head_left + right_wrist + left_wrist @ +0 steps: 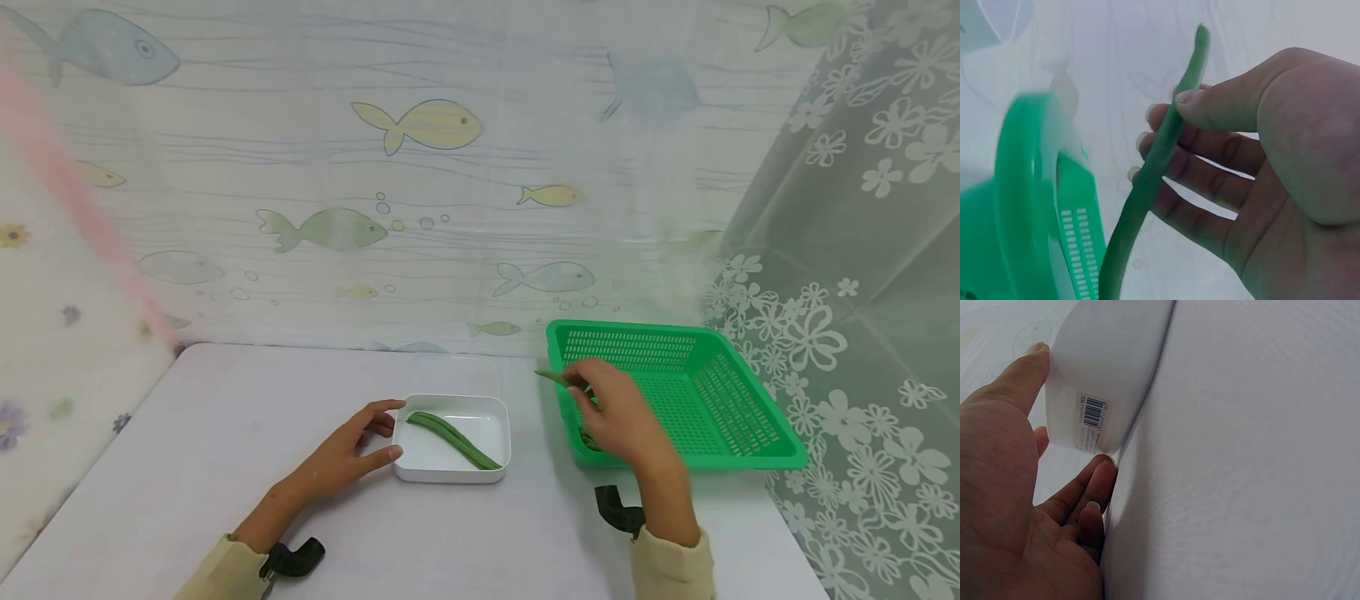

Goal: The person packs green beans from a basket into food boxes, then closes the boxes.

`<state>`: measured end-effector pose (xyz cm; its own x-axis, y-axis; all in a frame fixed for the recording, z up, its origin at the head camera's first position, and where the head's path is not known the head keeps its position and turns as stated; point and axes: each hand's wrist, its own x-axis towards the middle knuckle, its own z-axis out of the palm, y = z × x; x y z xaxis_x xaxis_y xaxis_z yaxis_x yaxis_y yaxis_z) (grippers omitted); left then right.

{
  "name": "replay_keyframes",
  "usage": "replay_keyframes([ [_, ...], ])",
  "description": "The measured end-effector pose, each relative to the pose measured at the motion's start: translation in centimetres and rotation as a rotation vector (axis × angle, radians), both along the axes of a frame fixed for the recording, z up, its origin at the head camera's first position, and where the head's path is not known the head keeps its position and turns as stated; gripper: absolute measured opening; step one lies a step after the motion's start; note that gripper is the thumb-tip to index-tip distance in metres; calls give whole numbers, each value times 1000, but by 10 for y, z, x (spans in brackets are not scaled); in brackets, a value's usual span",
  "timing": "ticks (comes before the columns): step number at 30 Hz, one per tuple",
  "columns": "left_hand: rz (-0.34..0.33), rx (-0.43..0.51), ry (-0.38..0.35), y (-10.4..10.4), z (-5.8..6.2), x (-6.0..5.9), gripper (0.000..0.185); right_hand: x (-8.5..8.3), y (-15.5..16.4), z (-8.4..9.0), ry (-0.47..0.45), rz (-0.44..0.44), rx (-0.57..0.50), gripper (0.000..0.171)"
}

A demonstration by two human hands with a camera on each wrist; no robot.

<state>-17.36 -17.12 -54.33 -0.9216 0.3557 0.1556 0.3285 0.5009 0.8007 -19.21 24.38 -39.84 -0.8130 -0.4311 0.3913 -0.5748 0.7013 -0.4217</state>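
Note:
In the head view my right hand point(611, 408) is over the left side of a green perforated basket point(750, 460). It pinches a long green bean point(1160, 150) between thumb and fingers, plainly seen in the right wrist view. One end of the bean pokes out past the basket's left rim. More green beans point(590, 440) lie low in the basket, partly hidden by that hand. My left hand point(337, 454) touches the left end of a white rectangular dish point(450, 477), its thumb and index finger extended along the corners. Inside the dish, a few green beans point(452, 439) lie side by side, slanting.
Both dish and basket stand on a white-covered table point(247, 417). A fish-patterned curtain point(435, 183) hangs behind it, and a sheer floral curtain point(862, 350) falls at the right, close to the basket. A barcode label point(1094, 412) shows on the dish's side.

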Motion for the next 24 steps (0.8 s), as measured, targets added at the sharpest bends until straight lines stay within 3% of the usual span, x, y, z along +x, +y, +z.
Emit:
replay_keyframes([
  [9, -5, -1, 12, -1, -2, -1, 66, 2, -19, -3, 75, 30, 8, 19],
  [24, -2, -4, 5, 1, 0, 1, 66, 9, -47, -4, 69, 74, 29, 18],
])
